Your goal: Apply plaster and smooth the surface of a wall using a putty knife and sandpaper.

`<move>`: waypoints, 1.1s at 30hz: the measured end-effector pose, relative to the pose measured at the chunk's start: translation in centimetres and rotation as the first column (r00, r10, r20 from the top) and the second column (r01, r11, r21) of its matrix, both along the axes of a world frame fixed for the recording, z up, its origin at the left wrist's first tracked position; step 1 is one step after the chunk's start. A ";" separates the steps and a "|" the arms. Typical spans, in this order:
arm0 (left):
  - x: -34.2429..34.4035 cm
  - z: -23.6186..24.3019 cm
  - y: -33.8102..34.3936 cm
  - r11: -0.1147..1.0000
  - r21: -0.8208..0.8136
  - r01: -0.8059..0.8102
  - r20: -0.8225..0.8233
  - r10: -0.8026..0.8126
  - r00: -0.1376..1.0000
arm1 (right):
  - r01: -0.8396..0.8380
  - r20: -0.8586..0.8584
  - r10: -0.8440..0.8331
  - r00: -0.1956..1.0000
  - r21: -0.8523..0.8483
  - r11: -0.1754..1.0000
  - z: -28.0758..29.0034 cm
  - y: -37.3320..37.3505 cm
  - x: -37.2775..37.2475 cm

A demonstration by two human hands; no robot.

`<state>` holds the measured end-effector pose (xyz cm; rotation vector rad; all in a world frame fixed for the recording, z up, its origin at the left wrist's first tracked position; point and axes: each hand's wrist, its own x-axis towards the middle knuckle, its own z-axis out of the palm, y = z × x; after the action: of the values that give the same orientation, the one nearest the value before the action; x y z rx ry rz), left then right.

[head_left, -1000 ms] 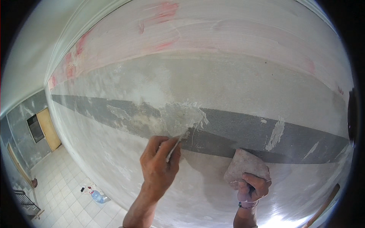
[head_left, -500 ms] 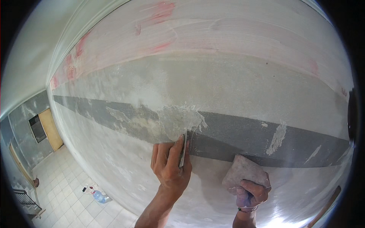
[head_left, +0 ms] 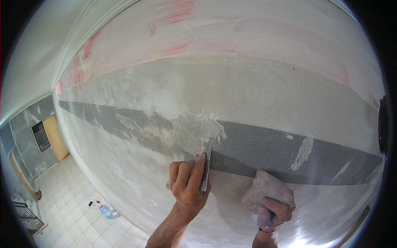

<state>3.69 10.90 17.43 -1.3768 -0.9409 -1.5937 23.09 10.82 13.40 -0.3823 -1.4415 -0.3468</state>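
My left hand [head_left: 190, 182] is closed around a putty knife [head_left: 206, 173], its thin flat blade held nearly upright against the wall. Just above the blade is a rough patch of pale filler [head_left: 192, 130] with a ragged right edge, spread over a dark grey band [head_left: 264, 142]. To the right, my right hand [head_left: 276, 211] grips a dusty, pinkish-grey slab [head_left: 266, 191] from below; whether it is a board or a lump of putty I cannot tell. The slab's top corner overlaps the band's lower edge. A bracelet [head_left: 269, 230] circles my right wrist.
Paler plaster [head_left: 235, 82] lies above the band, with pink smears [head_left: 178, 12] higher up. Down at the left, a clear bluish bottle [head_left: 106, 212] and small items lie on the tiled floor [head_left: 78, 206]. A doorway [head_left: 55, 136] and a railing [head_left: 25, 213] stand beyond.
My left hand and the putty knife have moved slightly down and to the right on the wall. My right hand and the slab have stayed nearly still.
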 end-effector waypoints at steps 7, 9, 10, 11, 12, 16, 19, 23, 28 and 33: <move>1.1 -0.8 1.0 0.989 0.062 -0.135 -0.042 0.137 0.990 | 0.054 -0.001 -0.054 0.999 -0.023 0.998 -0.3 -0.2 0.0; 1.3 -1.3 1.0 0.988 0.040 -0.151 -0.033 0.153 0.988 | 0.007 -0.007 -0.007 1.000 -0.015 1.000 -0.1 0.1 -0.2; 1.4 -1.5 1.0 0.987 0.015 -0.161 -0.024 0.161 0.987 | -0.033 -0.013 0.033 0.999 -0.008 0.999 0.0 0.2 -0.2; 1.4 -1.6 1.2 0.987 0.020 -0.160 -0.027 0.160 0.987 | -0.032 -0.016 0.032 0.999 -0.003 0.999 0.0 0.2 -0.1; 1.4 -1.7 1.3 0.987 0.023 -0.160 -0.022 0.160 0.987 | -0.024 0.026 0.025 0.999 -0.012 1.000 -0.1 0.0 0.1; 1.3 -1.7 1.0 0.991 0.000 -0.131 -0.018 0.131 0.991 | -0.018 0.048 0.020 0.999 -0.041 0.999 -0.2 -0.2 0.1; 0.7 -1.9 0.7 0.990 -0.056 -0.126 0.002 0.126 0.992 | -0.040 0.005 0.040 0.999 -0.016 0.999 -0.1 -0.1 0.1; 0.2 -2.2 1.1 0.989 -0.031 -0.146 -0.056 0.144 0.988 | -0.019 0.065 0.020 0.998 -0.007 1.000 0.0 -0.1 -0.1; 0.0 -2.9 1.4 0.971 0.010 -0.239 -0.145 0.238 0.960 | -0.038 0.018 0.038 0.999 0.011 0.999 -0.5 0.2 0.0; -0.4 -2.3 1.5 0.976 0.058 -0.212 -0.187 0.219 0.957 | -0.060 0.016 0.060 0.998 -0.020 0.998 -0.3 0.2 -0.2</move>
<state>3.27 12.41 15.09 -1.3269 -0.9062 -1.2840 22.88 11.02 13.07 -0.3518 -1.4703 -0.2878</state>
